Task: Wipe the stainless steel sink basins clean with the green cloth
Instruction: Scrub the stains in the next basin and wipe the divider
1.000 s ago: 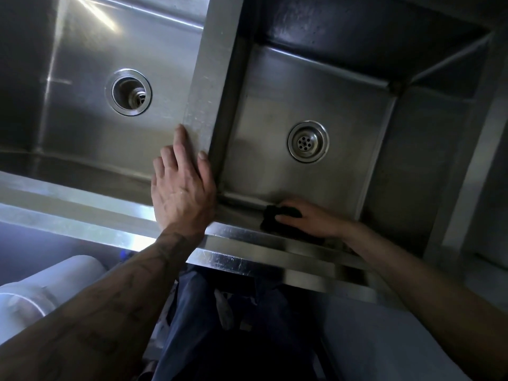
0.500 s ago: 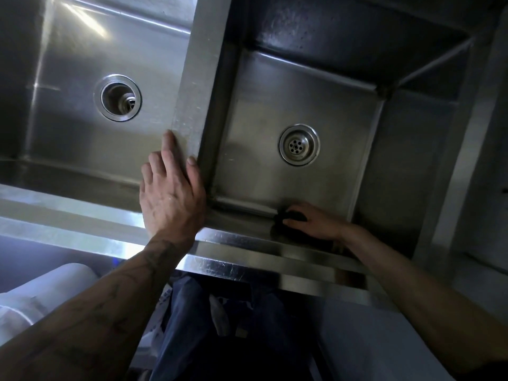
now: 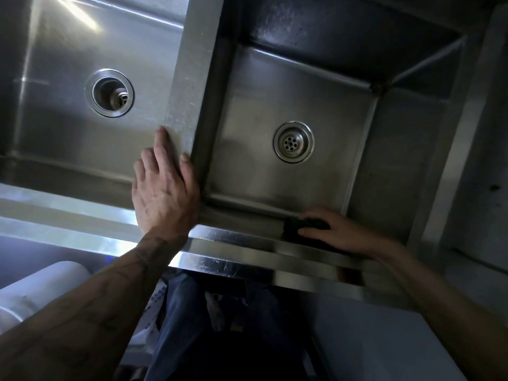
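Observation:
Two stainless steel basins lie below me, split by a steel divider (image 3: 189, 86). The left basin (image 3: 55, 127) has an open drain (image 3: 110, 92); the right basin (image 3: 261, 171) has a strainer drain (image 3: 293, 142). My left hand (image 3: 165, 191) rests flat on the near end of the divider, fingers straight. My right hand (image 3: 338, 232) presses the dark green cloth (image 3: 292, 229) against the near wall of the right basin, close to its right corner. Most of the cloth is hidden under my fingers.
The sink's front rim (image 3: 247, 259) runs across the view below my hands. A white rounded object (image 3: 41, 290) sits low at the left. My legs in dark trousers (image 3: 192, 312) stand against the sink front. The right basin's far wall (image 3: 343, 31) is dark.
My right hand has slid the cloth to the right along the near wall of the right basin. My left hand stays on the divider.

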A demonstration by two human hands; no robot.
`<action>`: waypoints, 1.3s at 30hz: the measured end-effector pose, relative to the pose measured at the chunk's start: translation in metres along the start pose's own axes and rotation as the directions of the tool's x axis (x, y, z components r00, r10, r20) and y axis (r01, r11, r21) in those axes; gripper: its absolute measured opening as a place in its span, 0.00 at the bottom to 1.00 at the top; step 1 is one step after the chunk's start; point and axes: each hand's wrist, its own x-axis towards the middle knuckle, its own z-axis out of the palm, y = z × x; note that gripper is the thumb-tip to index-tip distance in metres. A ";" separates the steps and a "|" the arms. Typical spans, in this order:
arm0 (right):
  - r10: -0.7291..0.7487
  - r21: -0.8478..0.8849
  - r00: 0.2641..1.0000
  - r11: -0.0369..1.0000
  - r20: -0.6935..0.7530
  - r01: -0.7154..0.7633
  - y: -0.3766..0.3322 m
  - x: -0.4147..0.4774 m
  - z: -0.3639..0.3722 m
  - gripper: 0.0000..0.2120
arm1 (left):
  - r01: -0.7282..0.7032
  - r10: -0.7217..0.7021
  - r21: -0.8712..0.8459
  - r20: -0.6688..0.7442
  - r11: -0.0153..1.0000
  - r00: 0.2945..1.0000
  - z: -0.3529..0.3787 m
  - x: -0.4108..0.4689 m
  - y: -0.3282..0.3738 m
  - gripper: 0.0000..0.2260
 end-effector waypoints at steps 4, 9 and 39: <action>-0.027 -0.024 1.000 0.999 0.009 0.028 0.006 0.003 -0.001 0.09 | -0.001 0.001 -0.005 -0.004 1.000 1.000 0.000 -0.002 0.000 0.26; 0.048 -0.099 0.999 0.994 0.010 -0.047 0.017 0.018 -0.001 0.14 | 0.003 -0.003 -0.003 -0.007 1.000 1.000 -0.002 -0.002 0.001 0.27; 0.286 -0.230 0.956 0.928 -0.062 -0.293 0.059 -0.004 -0.010 0.11 | 0.017 -0.017 -0.017 0.004 1.000 1.000 -0.002 -0.001 0.002 0.26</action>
